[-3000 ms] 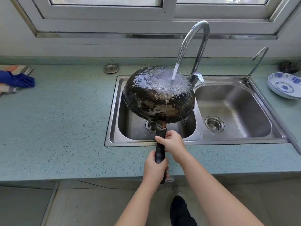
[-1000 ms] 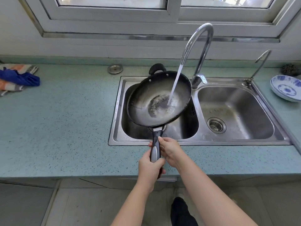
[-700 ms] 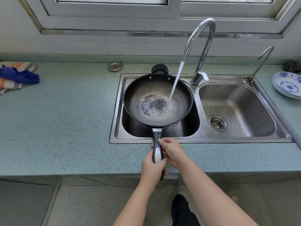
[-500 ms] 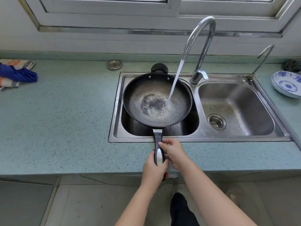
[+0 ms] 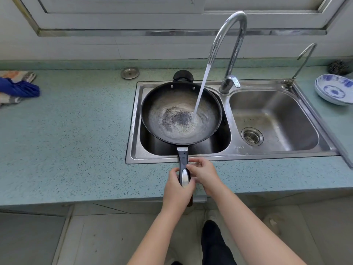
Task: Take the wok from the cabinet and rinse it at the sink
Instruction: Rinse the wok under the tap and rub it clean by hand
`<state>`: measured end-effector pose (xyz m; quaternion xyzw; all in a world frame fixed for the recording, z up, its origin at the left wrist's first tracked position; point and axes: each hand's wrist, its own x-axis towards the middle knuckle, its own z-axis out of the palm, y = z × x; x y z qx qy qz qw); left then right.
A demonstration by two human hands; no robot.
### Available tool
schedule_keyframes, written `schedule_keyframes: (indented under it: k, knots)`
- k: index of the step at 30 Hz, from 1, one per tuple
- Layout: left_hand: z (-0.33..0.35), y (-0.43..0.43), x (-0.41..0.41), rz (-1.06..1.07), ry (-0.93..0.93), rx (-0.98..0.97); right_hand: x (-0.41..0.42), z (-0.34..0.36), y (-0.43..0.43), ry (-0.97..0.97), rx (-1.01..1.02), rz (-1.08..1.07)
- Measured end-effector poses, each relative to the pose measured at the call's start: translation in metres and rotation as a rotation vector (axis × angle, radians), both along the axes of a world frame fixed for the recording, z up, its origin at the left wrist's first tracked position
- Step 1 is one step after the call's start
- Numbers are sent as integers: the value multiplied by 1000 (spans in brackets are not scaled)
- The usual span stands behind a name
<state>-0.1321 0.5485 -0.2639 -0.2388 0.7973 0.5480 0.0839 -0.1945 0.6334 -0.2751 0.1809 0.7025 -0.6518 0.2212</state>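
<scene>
The black wok (image 5: 166, 104) sits level over the left basin of the steel double sink (image 5: 133, 119), open side up. Water runs from the tall curved tap (image 5: 231, 35) into its bowl and pools around a dark patch in the middle. Its long black handle (image 5: 183, 161) reaches back over the counter edge. My left hand (image 5: 177, 190) grips the end of the handle. My right hand (image 5: 204, 173) holds the handle just ahead of it, fingers curled on its right side.
A blue-and-white bowl (image 5: 334, 89) and a dark scrubber (image 5: 339, 67) sit on the counter at far right. A small second tap (image 5: 303, 60) stands by the right basin. A sink plug (image 5: 129, 72) lies behind the sink. Cloths (image 5: 17, 88) lie far left.
Three seconds ago the wok was upside down under the water. It has been turned open side up and lowered level over the left basin. Both hands have stayed on the handle.
</scene>
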Motion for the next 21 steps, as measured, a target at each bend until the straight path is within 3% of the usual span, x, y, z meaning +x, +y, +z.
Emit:
schedule_keyframes:
  k: [8,21]
  knots:
    - [12,4,-31,-151,145,-377,-27,16,38,110,99,14]
    - [35,74,-145,-460,267,-748,-144,47,131,474,613,131]
